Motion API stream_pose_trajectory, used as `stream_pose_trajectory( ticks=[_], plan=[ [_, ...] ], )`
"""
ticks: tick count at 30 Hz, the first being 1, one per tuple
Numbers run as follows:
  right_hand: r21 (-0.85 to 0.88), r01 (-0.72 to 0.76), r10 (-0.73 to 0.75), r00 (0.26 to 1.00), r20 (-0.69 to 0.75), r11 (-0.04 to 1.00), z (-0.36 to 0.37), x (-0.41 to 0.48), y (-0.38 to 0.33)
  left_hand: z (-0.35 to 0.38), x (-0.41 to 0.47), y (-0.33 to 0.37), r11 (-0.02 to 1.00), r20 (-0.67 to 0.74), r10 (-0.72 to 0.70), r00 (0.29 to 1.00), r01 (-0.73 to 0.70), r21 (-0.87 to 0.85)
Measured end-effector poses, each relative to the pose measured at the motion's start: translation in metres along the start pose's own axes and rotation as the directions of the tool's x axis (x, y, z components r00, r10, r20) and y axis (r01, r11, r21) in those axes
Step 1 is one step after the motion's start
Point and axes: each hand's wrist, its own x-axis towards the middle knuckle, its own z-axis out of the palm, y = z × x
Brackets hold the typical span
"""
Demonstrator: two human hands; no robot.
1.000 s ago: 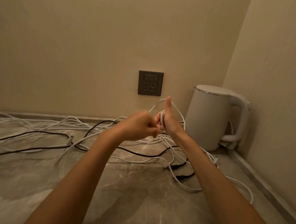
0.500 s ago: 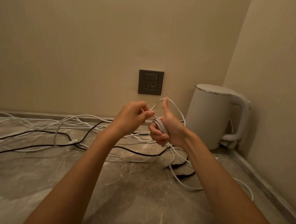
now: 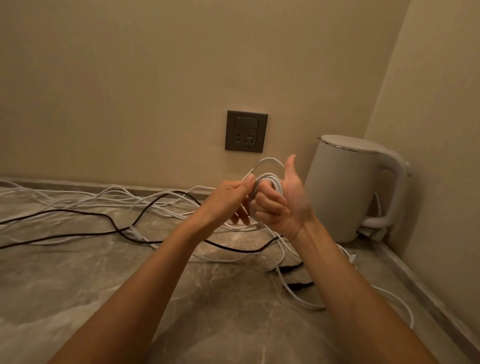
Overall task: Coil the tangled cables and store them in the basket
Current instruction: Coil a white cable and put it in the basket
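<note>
So our right hand (image 3: 280,203) grips the white coil (image 3: 268,183), thumb up, while our left hand (image 3: 229,199) pinches its loose strand above the table (image 3: 60,297).

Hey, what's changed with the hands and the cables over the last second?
The left hand pulled a white strand up and left, then brought it back onto the white coil on the right hand. A loose cable's connector slid along the counter towards the hands. The right hand's grip, the kettle and the wall socket stayed put.
</note>
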Motion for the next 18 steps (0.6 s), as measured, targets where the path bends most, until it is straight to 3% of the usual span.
stream_pose_trajectory(
  ticks=[3,7,12,18],
  plan=[
    [0.093,0.055,-0.055,0.998,-0.002,0.994,0.005,0.003,0.002,0.006,0.001,0.000,0.996,-0.074,0.004,0.997,-0.011,-0.093],
    [-0.021,0.121,-0.122,0.943,-0.310,0.992,0.016,0.009,0.006,0.004,0.001,-0.003,0.987,-0.214,0.058,0.975,-0.088,-0.134],
    [-0.058,0.207,-0.206,0.825,-0.526,0.977,0.020,0.015,0.014,0.002,0.005,-0.006,0.984,-0.393,0.068,0.917,-0.126,-0.124],
    [-0.050,0.362,-0.327,0.761,-0.560,0.931,0.021,0.018,0.024,0.010,0.012,-0.009,0.992,-0.518,-0.025,0.855,-0.041,-0.116]
  ],
)
